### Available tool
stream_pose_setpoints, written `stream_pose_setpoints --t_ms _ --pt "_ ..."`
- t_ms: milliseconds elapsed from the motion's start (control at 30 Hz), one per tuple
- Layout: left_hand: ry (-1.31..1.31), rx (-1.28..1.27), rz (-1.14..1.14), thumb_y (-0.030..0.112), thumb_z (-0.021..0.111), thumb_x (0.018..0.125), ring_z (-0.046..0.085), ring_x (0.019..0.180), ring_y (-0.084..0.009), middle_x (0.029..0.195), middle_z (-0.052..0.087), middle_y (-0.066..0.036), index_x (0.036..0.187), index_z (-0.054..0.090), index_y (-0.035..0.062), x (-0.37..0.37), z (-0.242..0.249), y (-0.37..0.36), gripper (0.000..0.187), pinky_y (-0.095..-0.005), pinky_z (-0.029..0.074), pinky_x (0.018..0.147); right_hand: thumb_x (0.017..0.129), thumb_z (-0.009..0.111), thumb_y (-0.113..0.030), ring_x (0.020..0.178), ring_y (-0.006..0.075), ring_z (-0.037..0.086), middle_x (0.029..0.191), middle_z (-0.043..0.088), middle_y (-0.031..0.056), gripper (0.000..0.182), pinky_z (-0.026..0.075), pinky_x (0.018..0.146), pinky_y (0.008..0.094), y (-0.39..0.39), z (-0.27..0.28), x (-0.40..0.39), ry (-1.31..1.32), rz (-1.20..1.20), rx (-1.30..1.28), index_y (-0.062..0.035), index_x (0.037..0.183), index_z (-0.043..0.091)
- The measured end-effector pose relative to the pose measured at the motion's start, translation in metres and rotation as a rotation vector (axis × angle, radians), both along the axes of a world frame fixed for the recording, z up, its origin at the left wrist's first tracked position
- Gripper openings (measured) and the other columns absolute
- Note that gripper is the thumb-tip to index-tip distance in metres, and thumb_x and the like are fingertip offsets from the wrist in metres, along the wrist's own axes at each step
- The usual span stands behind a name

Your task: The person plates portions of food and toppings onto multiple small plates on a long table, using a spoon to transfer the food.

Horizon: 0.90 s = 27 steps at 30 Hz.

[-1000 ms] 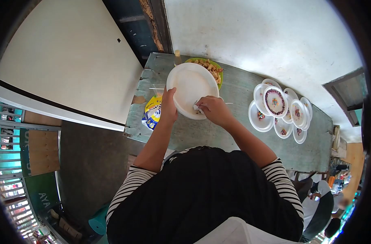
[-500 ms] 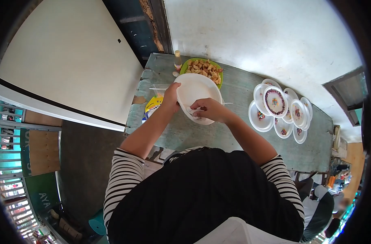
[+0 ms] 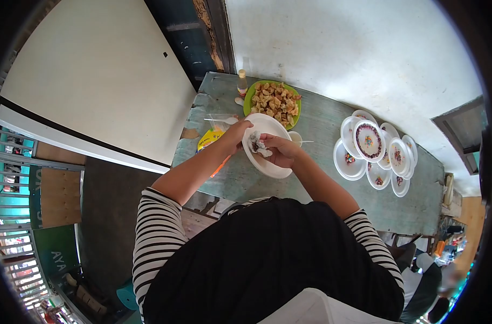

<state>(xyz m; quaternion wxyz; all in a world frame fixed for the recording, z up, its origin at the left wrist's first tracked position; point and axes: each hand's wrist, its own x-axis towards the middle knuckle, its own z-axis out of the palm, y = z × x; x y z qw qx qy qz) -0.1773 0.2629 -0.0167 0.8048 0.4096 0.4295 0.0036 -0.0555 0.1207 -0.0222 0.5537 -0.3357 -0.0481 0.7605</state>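
Note:
A white, shallow plate or bowl [image 3: 267,123] is held tilted above the table. My left hand [image 3: 236,136] grips its left rim, fingers partly hidden behind it. Inside the dish, my right hand [image 3: 281,151] is closed on a crumpled white tissue [image 3: 257,144] that shows dark smudges. Just behind the dish, a green plate [image 3: 248,103] bears a heap of golden fried pieces [image 3: 277,102]. Beside my right hand stands a small pale cup [image 3: 295,137] with a thin white handle sticking out. A yellow packet [image 3: 208,139] lies by my left forearm.
Several white plates with flower patterns [image 3: 349,162] overlap on the right of the greenish table [image 3: 321,186]. A small bottle [image 3: 242,85] stands at the back left. A wall [image 3: 337,48] rises behind the table. At the lower right sits another person [image 3: 426,283].
The dish has come lower and tilted more. My right hand has turned with the tissue, so its dark smudges now show. The whole view has shifted slightly.

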Motion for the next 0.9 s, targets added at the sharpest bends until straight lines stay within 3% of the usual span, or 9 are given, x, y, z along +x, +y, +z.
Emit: stream_pose_setpoints --t_ms 67,367,400,500,567,700,767,867,900 --pt "-0.16 0.056 -0.084 0.017 0.041 0.088 0.053 0.114 -0.0242 0.127 0.05 -0.011 0.141 0.034 0.0148 -0.006 -0.019 0.008 0.054 -0.0398 0.044 0.096 0.085 0.057 -0.005 0.105 0.018 0.056 0.112 0.058 0.0063 0.033 0.041 0.1 0.0357 -0.001 0.001 0.004 0.059 -0.014 0.09 -0.0042 0.118 0.05" --pt "-0.122 0.168 -0.008 0.027 0.042 0.095 0.046 0.123 -0.0197 0.136 0.043 -0.007 0.145 0.028 0.0196 -0.063 -0.025 -0.013 0.052 -0.0354 0.041 0.099 0.085 0.056 -0.006 0.108 0.019 0.055 0.118 0.056 0.0076 0.037 0.044 0.097 0.0347 -0.018 -0.009 0.033 0.063 -0.115 0.191 -0.0041 0.121 0.049" --pt "-0.084 0.272 -0.042 0.034 0.041 0.097 0.046 0.122 -0.0185 0.137 0.043 -0.006 0.145 0.027 0.0202 -0.074 -0.067 -0.009 0.052 -0.0359 0.042 0.097 0.085 0.056 -0.006 0.108 0.019 0.055 0.118 0.056 0.0076 0.037 0.044 0.097 0.0347 -0.023 -0.01 0.033 0.063 -0.113 0.188 -0.0041 0.121 0.049" --pt "0.0 0.164 0.045 0.036 0.042 0.097 0.046 0.121 -0.0186 0.137 0.042 -0.006 0.145 0.026 0.0199 -0.093 -0.078 -0.037 0.053 -0.038 0.044 0.094 0.086 0.056 -0.005 0.108 0.0206 0.056 0.117 0.057 0.0081 0.034 0.046 0.094 0.0354 -0.039 -0.02 0.036 0.004 -0.244 -0.046 -0.0047 0.119 0.05" --pt "-0.024 0.141 0.095 0.037 0.045 0.096 0.047 0.12 -0.0196 0.137 0.042 -0.008 0.145 0.025 0.0195 -0.102 -0.143 -0.042 0.056 -0.04 0.045 0.093 0.087 0.055 -0.003 0.108 0.0226 0.056 0.115 0.058 0.0088 0.03 0.048 0.093 0.0368 -0.045 -0.038 0.039 0.095 -0.258 -0.046 -0.0054 0.117 0.052" --pt "0.073 0.488 -0.076 0.036 0.049 0.094 0.047 0.122 -0.0231 0.137 0.042 -0.013 0.146 0.022 0.0185 -0.107 -0.182 -0.048 0.061 -0.041 0.046 0.092 0.087 0.056 -0.002 0.106 0.024 0.057 0.115 0.058 0.0092 0.027 0.049 0.093 0.0377 -0.051 -0.037 0.034 0.103 -0.298 -0.085 -0.0059 0.114 0.053" --pt "0.339 1.258 -0.277 0.033 0.051 0.091 0.055 0.112 -0.0299 0.124 0.054 -0.019 0.137 0.04 0.0145 -0.109 -0.2 -0.043 0.051 -0.041 0.048 0.087 0.087 0.058 -0.005 0.106 0.0245 0.057 0.115 0.058 0.0097 0.024 0.049 0.093 0.0384 -0.053 -0.041 0.037 0.128 -0.3 -0.061 -0.0051 0.111 0.054" --pt "0.588 1.16 -0.725 0.03 0.053 0.088 0.06 0.097 -0.0356 0.103 0.063 -0.021 0.117 0.057 0.009 -0.086 -0.1 -0.032 0.037 -0.0427 0.049 0.081 0.088 0.06 -0.008 0.106 0.0251 0.057 0.115 0.057 0.0107 0.024 0.049 0.093 0.0393 -0.057 -0.044 0.043 0.11 -0.317 -0.031 -0.0045 0.111 0.053" --pt "0.585 1.16 -0.729 0.03 0.053 0.088 0.06 0.097 -0.0356 0.103 0.063 -0.021 0.117 0.057 0.009 -0.074 -0.1 -0.024 0.037 -0.0427 0.049 0.081 0.088 0.06 -0.008 0.106 0.0251 0.057 0.115 0.057 0.0107 0.024 0.049 0.093 0.0393 -0.059 -0.043 0.045 0.11 -0.321 -0.032 -0.0045 0.111 0.053"
